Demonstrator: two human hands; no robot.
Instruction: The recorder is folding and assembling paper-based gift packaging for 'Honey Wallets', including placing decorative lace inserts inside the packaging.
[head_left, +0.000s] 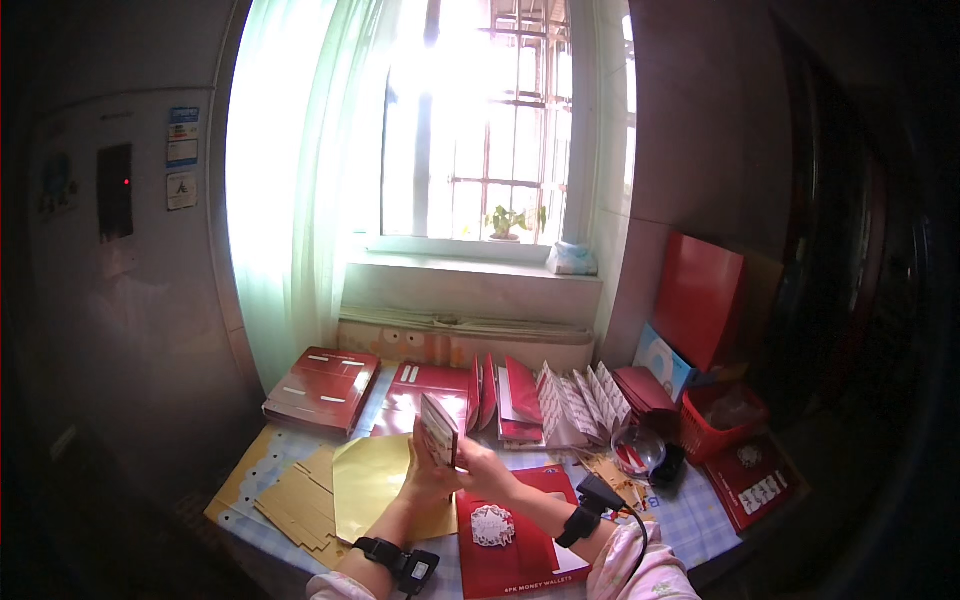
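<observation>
Between my two hands is a small upright stack of patterned cards or card wallets (441, 431), turned edge-on. My left hand (429, 478) grips its lower left side, and my right hand (484, 471) holds its right side. My fingers hide the lower part of the stack. Below my hands lies a red printed card sheet (517, 574) with a white cut-out label (493, 526) and a pale panel partly covered by my right forearm. A glossy yellow sheet (367, 472) lies under my left hand and forearm.
Brown cardboard pieces (296, 502) lie at left. Behind stand a red stack (322, 386), upright red folders (521, 390) and folded patterned cards (577, 405). At right are a clear round container (637, 450), a red plastic basket (716, 435) and a red printed package (750, 480).
</observation>
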